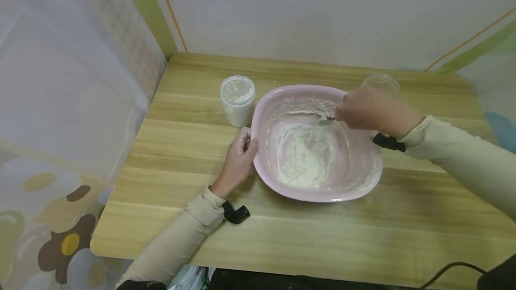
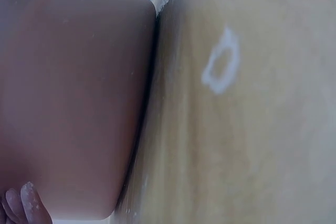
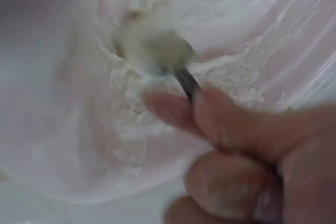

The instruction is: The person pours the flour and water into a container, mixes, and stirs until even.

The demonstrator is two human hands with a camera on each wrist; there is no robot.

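Observation:
A pink plastic basin stands on the table with a thick white batter spread over its bottom and smeared up its walls. My left hand grips the basin's left rim; in the left wrist view, its flour-flecked fingertips lie against the outer wall. Over the basin's far right side, my right hand holds a metal spoon by its handle, pinched between thumb and finger. Batter coats the spoon's head, which is blurred and close to the smeared far wall.
Just left of the basin stands a clear jar of white powder. Behind my right hand is a clear round container, partly hidden. A white ring-shaped smudge marks the wooden table. A black cable lies at the front right.

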